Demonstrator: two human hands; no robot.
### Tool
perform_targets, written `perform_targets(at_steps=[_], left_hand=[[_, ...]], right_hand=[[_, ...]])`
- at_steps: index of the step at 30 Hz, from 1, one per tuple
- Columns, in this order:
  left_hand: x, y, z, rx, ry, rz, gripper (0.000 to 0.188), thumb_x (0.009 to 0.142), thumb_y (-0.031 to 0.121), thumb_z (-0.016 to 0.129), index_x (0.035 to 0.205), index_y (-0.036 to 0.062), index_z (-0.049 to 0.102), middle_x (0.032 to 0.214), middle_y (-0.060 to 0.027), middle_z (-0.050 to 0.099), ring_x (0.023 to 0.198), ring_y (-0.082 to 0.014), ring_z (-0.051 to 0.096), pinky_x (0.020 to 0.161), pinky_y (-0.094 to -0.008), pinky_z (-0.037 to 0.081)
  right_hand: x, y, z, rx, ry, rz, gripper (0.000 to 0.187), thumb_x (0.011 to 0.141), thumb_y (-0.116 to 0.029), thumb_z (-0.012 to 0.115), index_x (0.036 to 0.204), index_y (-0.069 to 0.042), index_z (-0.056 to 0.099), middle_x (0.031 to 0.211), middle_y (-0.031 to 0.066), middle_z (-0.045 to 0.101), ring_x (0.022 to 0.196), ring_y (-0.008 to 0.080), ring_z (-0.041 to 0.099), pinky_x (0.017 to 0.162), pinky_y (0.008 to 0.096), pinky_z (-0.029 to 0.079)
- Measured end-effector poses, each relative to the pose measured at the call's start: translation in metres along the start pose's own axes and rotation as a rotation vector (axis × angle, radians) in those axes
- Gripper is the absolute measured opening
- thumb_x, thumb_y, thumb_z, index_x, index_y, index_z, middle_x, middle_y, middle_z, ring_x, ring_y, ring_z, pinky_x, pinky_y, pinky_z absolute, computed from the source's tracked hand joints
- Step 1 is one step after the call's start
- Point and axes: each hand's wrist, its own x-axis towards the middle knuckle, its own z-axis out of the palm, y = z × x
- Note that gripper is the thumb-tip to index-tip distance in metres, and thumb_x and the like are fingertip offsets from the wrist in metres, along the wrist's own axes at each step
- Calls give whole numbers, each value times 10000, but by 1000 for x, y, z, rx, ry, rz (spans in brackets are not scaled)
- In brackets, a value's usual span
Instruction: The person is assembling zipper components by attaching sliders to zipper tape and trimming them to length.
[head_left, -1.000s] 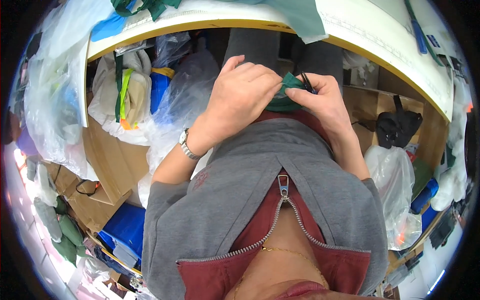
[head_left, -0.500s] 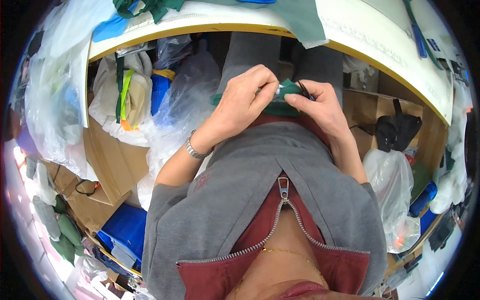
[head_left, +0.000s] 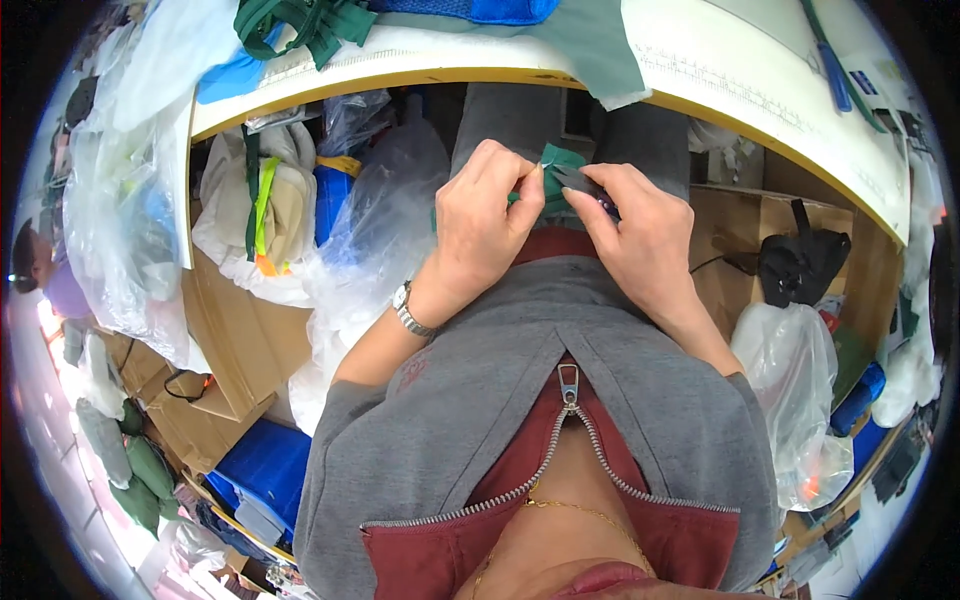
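My left hand [head_left: 485,210] pinches an edge of a dark green piece of fabric [head_left: 562,157] above my lap, thumb against the forefinger. In my right hand [head_left: 645,225] is a small pair of dark thread snips [head_left: 574,181], gripped between thumb and fingers. Their blades point left at the green fabric, close to my left fingertips. Whether the blades touch the cloth I cannot tell. Part of the fabric is hidden behind both hands and drapes over my lap.
A white table [head_left: 700,60] with a yellow edge curves ahead, with green cloth [head_left: 600,50], green straps [head_left: 318,30] and a blue-handled tool [head_left: 833,75] on it. Plastic bags [head_left: 385,185] and cardboard [head_left: 235,330] crowd the left; a black bag [head_left: 798,262] lies right. A person [head_left: 55,280] shows far left.
My right hand has turned, so the snips' blades now point left toward the fabric. A corner of the green fabric now stands up between my hands. The view has shifted slightly.
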Motion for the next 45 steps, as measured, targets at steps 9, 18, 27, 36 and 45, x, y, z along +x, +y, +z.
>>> perform_targets(at_steps=[9,18,27,36,45], left_hand=[[-3,-2,3,45,53,128,137,673,-23,648,722,31,532,668,-81,534,565,-218,541,484,-295,434],[-6,-12,5,74,76,283,162,643,-45,660,753,12,556,731,-102,581,614,-221,588,525,-276,476],[-13,-19,-6,-353,-43,-107,77,732,-12,584,793,0,539,738,-106,565,677,-204,568,620,-266,458],[-7,-17,-14,-358,-303,-98,62,800,50,563,805,-6,535,781,-94,550,703,-184,536,656,-270,435],[-3,-16,-14,9,-378,194,74,741,21,586,735,1,515,726,-123,521,680,-295,525,612,-350,423]], right_hand=[[2,-3,2,10,-46,33,164,761,-212,627,821,-66,582,700,58,580,560,227,580,476,313,433],[3,-2,7,-32,-59,19,158,744,-230,632,802,-94,577,669,59,562,555,247,574,470,335,432],[2,40,8,861,-347,444,165,770,-146,631,861,-9,633,770,43,624,616,74,538,569,216,436],[9,29,18,915,-473,479,196,761,-157,643,751,34,599,657,-29,533,621,36,444,541,207,365],[9,22,13,589,-430,315,200,749,-161,620,775,32,573,597,88,508,576,74,439,520,266,376]])
